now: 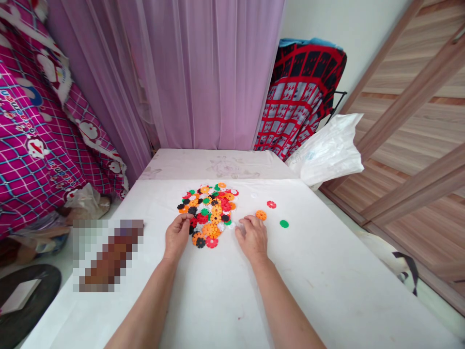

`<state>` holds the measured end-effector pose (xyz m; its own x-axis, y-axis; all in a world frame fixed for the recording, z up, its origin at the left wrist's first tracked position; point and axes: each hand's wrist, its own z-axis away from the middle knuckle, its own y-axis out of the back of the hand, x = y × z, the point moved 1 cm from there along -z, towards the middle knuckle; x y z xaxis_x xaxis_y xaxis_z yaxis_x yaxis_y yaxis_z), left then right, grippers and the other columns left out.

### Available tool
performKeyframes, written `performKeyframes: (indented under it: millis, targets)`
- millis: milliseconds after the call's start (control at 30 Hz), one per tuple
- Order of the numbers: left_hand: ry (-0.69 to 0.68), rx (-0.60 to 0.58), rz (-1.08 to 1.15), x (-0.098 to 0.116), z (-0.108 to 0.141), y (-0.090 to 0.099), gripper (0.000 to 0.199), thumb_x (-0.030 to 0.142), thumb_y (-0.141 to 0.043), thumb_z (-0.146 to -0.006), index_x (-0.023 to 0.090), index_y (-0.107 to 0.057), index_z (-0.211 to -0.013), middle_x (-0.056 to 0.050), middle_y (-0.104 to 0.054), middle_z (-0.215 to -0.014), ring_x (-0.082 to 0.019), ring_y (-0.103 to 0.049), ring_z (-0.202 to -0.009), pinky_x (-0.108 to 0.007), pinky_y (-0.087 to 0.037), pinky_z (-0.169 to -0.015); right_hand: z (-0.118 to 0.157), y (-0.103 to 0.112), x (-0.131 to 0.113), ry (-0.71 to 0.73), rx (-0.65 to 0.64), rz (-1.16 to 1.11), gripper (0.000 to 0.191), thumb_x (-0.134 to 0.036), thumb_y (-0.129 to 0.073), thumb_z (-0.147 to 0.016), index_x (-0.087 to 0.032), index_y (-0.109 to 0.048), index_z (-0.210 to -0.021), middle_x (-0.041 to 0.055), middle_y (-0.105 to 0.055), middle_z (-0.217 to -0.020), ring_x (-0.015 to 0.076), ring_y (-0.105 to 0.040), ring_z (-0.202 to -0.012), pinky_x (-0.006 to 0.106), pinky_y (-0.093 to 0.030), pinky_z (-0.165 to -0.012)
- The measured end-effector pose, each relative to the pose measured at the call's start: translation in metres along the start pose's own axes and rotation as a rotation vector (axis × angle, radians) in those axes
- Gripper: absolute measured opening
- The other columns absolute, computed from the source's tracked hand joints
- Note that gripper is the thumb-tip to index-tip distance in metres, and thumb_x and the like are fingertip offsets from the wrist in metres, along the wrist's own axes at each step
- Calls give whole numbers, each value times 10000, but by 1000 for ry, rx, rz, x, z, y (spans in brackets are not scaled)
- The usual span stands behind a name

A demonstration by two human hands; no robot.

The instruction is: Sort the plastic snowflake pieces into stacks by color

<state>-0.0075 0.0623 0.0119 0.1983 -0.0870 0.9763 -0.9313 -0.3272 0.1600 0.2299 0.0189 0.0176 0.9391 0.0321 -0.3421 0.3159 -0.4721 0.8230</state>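
Observation:
A pile of thin notched discs in orange, red, black, green and white lies on the white table. At the pile's left edge is my left hand, its fingers pressed together near black and red discs; what they hold, if anything, is hidden. My right hand rests just right of the pile, fingers apart and curved, near white discs. Beyond its fingertips lies an orange disc. Farther off are a red disc and a green disc, both lying flat.
A blurred-out reddish-brown item lies at the table's left. A white plastic bag stands by the far right corner. Purple curtains hang behind the table, and pink patterned cloth hangs at the left.

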Motion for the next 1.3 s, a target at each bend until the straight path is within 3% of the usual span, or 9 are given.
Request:
performKeyframes:
  millis: [133,400,533,733,900,1133,1300]
  targets:
    - [-6,-11,3,0,0,0,288,433,-543,-727,209,-683,-841,-35,-734,-892,-192,-647,-864,-328,-487,-847,-3,-4,-15,17,-96,33,274,-364,-677,-794,-205,-708,-1014,86,-611,-1201,256,-471,-1101,367,-342,-891]
    - [-13,-15,-31,1,0,1,289,433,-532,-729,211,-683,-837,-26,-719,-847,-176,-624,-787,-309,-488,-776,-7,-14,-15,-64,-127,-21,155,-286,-699,-759,-203,-708,-890,67,-646,-1154,242,-503,-1079,353,-348,-881]
    - [-26,-21,-31,-2,0,1,287,432,-538,-735,209,-685,-842,-23,-712,-822,-172,-620,-767,-299,-487,-750,-3,-13,-6,-62,-50,-60,116,-286,-700,-741,-207,-687,-825,62,-650,-1119,233,-513,-1056,342,-357,-864]
    - [-34,-15,-37,-5,-1,1,278,424,-541,-745,211,-688,-849,-15,-707,-794,-161,-614,-731,-279,-486,-699,-2,-4,35,-159,162,-91,174,-319,-682,-733,-188,-679,-848,93,-649,-1064,231,-535,-989,343,-385,-886]
    - [-40,-11,-27,-6,-2,0,285,428,-535,-746,209,-685,-851,-19,-705,-794,-161,-615,-736,-278,-484,-699,-2,-5,44,-214,60,-59,167,-341,-632,-774,-195,-670,-848,64,-638,-961,202,-542,-900,301,-408,-818]
    - [-30,-15,-29,-2,0,0,274,420,-533,-745,215,-684,-843,-15,-707,-805,-163,-621,-751,-277,-488,-708,-4,1,33,-255,-57,26,187,-321,-632,-807,-194,-684,-935,59,-628,-993,195,-544,-939,277,-398,-818]
    - [-28,-18,-47,2,0,0,282,424,-525,-743,216,-686,-846,-12,-699,-780,-158,-610,-721,-273,-482,-685,-4,2,31,-200,-80,83,268,-356,-636,-816,-233,-700,-1046,60,-621,-1040,200,-535,-933,288,-395,-801]
